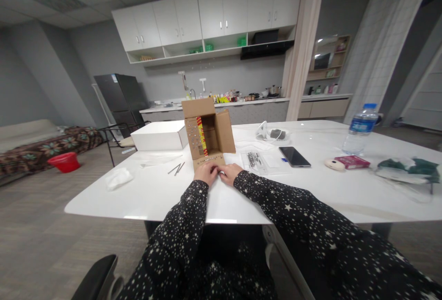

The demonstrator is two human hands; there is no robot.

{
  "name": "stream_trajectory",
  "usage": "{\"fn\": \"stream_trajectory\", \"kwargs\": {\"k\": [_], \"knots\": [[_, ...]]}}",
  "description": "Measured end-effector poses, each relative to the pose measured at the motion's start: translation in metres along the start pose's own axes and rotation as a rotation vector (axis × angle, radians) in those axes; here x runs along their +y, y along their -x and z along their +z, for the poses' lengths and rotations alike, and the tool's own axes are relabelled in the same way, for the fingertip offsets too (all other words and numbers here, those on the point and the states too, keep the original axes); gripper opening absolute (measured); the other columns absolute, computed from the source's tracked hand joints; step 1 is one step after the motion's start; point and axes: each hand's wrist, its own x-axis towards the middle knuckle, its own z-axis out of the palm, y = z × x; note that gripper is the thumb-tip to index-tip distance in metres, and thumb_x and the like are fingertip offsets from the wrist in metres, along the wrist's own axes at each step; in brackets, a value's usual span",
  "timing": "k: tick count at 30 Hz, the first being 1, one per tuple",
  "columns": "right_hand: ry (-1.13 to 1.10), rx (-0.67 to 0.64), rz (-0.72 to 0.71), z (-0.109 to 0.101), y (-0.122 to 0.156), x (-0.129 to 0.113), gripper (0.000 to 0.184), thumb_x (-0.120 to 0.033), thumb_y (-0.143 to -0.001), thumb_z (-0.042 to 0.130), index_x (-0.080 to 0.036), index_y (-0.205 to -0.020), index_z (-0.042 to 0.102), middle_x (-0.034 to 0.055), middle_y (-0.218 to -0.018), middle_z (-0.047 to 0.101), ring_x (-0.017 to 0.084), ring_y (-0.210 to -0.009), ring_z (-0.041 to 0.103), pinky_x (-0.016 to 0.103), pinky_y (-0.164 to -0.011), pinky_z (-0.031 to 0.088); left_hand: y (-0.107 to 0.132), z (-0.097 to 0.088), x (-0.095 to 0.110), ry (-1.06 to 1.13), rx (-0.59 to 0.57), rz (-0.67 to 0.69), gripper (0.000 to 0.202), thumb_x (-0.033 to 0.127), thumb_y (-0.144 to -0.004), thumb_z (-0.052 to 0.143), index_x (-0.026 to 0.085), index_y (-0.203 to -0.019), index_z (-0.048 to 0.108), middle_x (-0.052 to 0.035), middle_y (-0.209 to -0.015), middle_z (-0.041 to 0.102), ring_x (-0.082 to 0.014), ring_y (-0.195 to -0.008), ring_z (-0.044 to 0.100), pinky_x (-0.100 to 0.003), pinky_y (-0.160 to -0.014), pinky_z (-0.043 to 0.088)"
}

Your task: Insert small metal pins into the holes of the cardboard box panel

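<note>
An open cardboard box [220, 136] stands tilted on the white table [145, 199], with its flaps spread. Small shiny dots cover its left panel, beside a yellow and red strip [201, 136]. More dots line the front flap [209, 159]. My left hand [206, 172] lies against that flap's near edge, fingers curled inward. Meeting it fingertip to fingertip is my right hand [228, 172], also closed. Whatever is pinched between them is hidden or too small to make out. Thin metal rods [177, 168] lie left of my hands; a clear case of slim dark pieces [254, 160] is on the right.
A white box [159, 135] stands behind on the left, and crumpled tissue [119, 178] lies nearer. To the right are a phone [294, 157], a pink box [352, 162], a water bottle [361, 127] and a dark green bundle [410, 169]. White cabled items [272, 133] sit farther back.
</note>
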Motion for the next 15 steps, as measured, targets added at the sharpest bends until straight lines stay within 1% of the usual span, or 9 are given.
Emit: {"fn": "stream_trajectory", "kwargs": {"k": [3,6,9,15], "knots": [[-0.004,-0.011,0.001,-0.0021,0.0008,-0.0009,0.035,-0.028,-0.086,0.037,-0.026,-0.116,0.056,0.0036,-0.105,0.067,0.019,-0.09,0.06,0.029,-0.078,0.039,0.0005,-0.0007,0.0008,0.004,0.0,-0.009,0.021,0.026,-0.079,0.049,0.021,-0.089,0.067,-0.0036,-0.09,0.068,-0.0165,-0.082,0.061,-0.029,-0.078,0.048],[-0.011,-0.017,0.005,-0.0038,0.0013,-0.002,0.036,-0.028,-0.086,0.038,-0.026,-0.118,0.054,0.0032,-0.105,0.067,0.019,-0.09,0.06,0.029,-0.078,0.039,0.0006,-0.0017,0.0016,-0.003,0.023,-0.045,0.02,0.026,-0.079,0.049,0.02,-0.088,0.066,-0.0038,-0.09,0.067,-0.0167,-0.082,0.061,-0.029,-0.08,0.047],[-0.011,-0.021,0.02,-0.0045,0.0013,-0.0028,0.036,-0.028,-0.086,0.038,-0.027,-0.119,0.054,0.0032,-0.104,0.067,0.019,-0.09,0.06,0.028,-0.078,0.039,0.0004,-0.0033,0.0024,-0.015,0.066,-0.112,0.02,0.025,-0.079,0.049,0.02,-0.089,0.066,-0.0046,-0.092,0.066,-0.0181,-0.086,0.06,-0.032,-0.083,0.046],[0.003,-0.024,0.029,-0.0036,0.0002,-0.0024,0.032,-0.029,-0.087,0.037,-0.025,-0.109,0.06,0.0051,-0.101,0.068,0.019,-0.089,0.061,0.028,-0.077,0.04,0.0012,-0.0086,0.0067,-0.079,0.159,-0.259,0.022,0.023,-0.078,0.05,0.021,-0.094,0.064,-0.0069,-0.102,0.062,-0.0225,-0.1,0.055,-0.037,-0.087,0.042]]}}
